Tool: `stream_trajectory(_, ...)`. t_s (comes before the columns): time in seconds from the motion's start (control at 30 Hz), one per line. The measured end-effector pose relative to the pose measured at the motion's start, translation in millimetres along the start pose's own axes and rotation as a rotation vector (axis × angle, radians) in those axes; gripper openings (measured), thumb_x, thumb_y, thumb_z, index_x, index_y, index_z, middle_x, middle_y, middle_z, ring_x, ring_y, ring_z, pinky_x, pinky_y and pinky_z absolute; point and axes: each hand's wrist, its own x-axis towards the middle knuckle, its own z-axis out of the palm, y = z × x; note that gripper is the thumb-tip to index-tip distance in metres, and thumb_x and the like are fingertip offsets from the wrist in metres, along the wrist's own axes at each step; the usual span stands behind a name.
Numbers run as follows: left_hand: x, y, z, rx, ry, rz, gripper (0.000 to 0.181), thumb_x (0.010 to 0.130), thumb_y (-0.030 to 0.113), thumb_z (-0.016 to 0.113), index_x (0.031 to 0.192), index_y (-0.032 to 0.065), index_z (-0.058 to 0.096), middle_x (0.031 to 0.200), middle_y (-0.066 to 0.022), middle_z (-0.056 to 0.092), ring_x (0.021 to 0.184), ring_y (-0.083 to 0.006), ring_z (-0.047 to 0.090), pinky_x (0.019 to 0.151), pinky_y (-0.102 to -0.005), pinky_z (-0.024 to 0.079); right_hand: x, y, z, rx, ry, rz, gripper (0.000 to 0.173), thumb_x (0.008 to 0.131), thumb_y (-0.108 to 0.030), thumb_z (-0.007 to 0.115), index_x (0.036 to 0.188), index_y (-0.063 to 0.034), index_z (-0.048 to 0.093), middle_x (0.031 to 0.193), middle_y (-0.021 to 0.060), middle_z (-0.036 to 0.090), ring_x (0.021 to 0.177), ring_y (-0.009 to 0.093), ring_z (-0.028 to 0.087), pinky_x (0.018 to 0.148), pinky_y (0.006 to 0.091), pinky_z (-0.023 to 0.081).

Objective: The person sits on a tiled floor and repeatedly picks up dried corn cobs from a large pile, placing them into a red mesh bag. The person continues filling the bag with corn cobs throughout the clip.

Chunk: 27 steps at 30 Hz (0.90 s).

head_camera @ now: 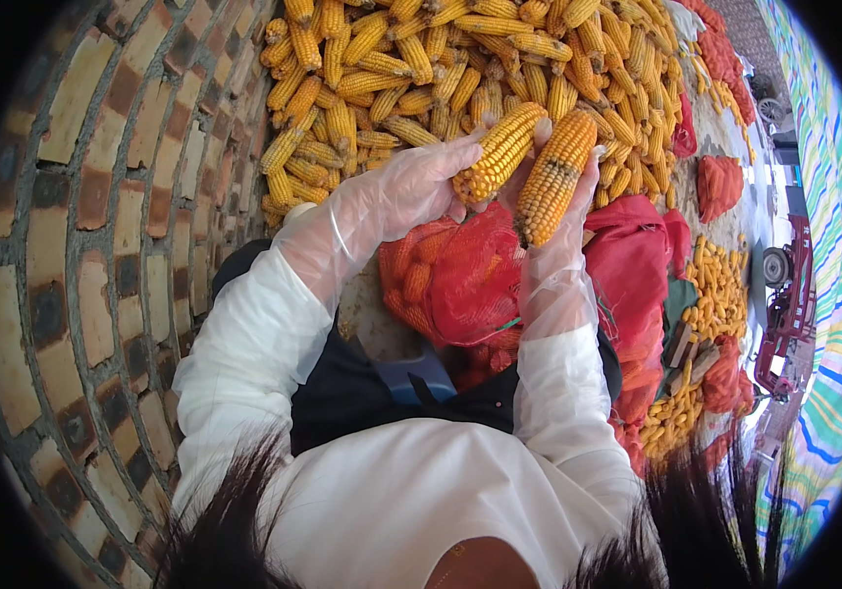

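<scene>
My left hand point(432, 173), in a clear plastic glove, is closed around a yellow corn cob point(498, 153) with bare kernels. Beside it my right hand point(589, 173), gloved the same way, holds an orange-yellow corn cob point(557, 177) with a dark, mouldy-looking band around its middle. The two cobs are side by side, slightly tilted. Just past my hands lies a big pile of husked corn cobs point(391, 73). Below them, between my forearms, sits a red mesh sack point(458, 272) with cobs inside. Some of my fingers are hidden behind the cobs.
A brick wall point(126, 221) runs along the left. More red mesh sacks point(631, 258) stand at my right, with another heap of cobs point(715, 287) beyond. Farther right are a red vehicle point(789, 309) and a striped tarpaulin point(833, 294). A blue object point(414, 375) is near my legs.
</scene>
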Motion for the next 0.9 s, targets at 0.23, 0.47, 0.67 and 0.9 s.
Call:
stream_trajectory(0.23,10,-5,-5,-0.231,-0.011,-0.097,0.040,0.110,0.032,0.043,0.125,-0.0013,0.059,0.106,-0.0113,0.069,0.081,-0.0235,0.068,0.069,-0.0342,0.053,-2,-10,-20,0.143,-0.289,0.188,0.080,0.094,-0.073,0.048,0.124,0.0000,0.062,0.124,0.0275,0.063,0.112,0.043,0.062,0.100,0.0608,0.050)
stream_trajectory(0.47,12,-14,6,0.360,0.212,-0.161,0.063,0.103,0.055,0.049,0.124,-0.0026,0.061,0.106,-0.0167,0.073,0.085,-0.0282,0.071,0.073,-0.0391,0.055,-13,-6,-18,0.013,-0.128,-0.036,0.073,0.090,-0.070,0.058,0.119,-0.0032,0.061,0.133,0.0338,0.055,0.120,0.049,0.057,0.104,0.0621,0.047)
stream_trajectory(0.67,4,-34,43,1.505,0.306,-0.152,0.106,0.079,0.074,0.070,0.138,-0.0120,0.051,0.118,-0.0291,0.070,0.114,-0.0382,0.068,0.100,-0.0402,0.052,-86,-48,-34,-0.157,-0.047,-0.093,0.095,0.087,-0.081,0.053,0.141,-0.0021,0.051,0.142,0.0360,0.049,0.125,0.051,0.056,0.101,0.0675,0.050)
stream_trajectory(0.9,33,-99,18,0.974,0.383,-0.476,0.054,0.089,0.023,0.067,0.133,-0.0077,0.057,0.118,-0.0236,0.069,0.105,-0.0294,0.070,0.093,-0.0394,0.055,-143,-36,-94,-0.134,0.174,0.276,0.092,0.089,-0.075,0.055,0.141,0.0004,0.052,0.138,0.0385,0.053,0.120,0.053,0.059,0.094,0.0704,0.051)
